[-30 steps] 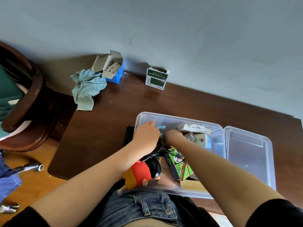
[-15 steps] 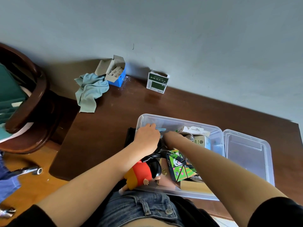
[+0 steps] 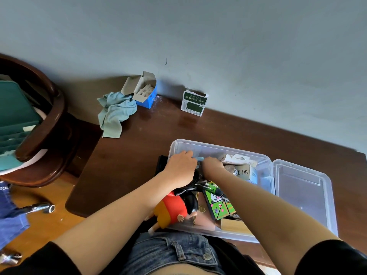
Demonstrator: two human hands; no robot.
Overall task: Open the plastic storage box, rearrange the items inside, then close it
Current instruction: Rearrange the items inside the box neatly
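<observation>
The clear plastic storage box (image 3: pixel 264 165) stands open on the dark wooden table (image 3: pixel 129 161). Its lid (image 3: pixel 301 195) lies flat just to its right. Both hands reach into the box's far left corner. My left hand (image 3: pixel 181 165) pinches a thin blue flat item (image 3: pixel 198 158) with its fingertips, above a black cable (image 3: pixel 190 187). My right hand (image 3: pixel 212 165) is at the item's other end with its fingers curled down out of sight. The box also holds a red-and-yellow figurine (image 3: pixel 174 211), a green panda cube (image 3: pixel 218 204), a white carton (image 3: pixel 240 160) and a beige box (image 3: pixel 247 172).
At the back of the table by the wall are a crumpled teal cloth (image 3: pixel 116 112), an open blue carton of white sticks (image 3: pixel 145 92) and a green-and-white packet (image 3: pixel 194 104). A dark wooden chair (image 3: pixel 45 135) stands to the left. A black flat object (image 3: pixel 161 163) lies against the box's left side.
Both hands stay in the far left corner with barely any shift. My right forearm has moved a little, and more of the green panda cube shows.
</observation>
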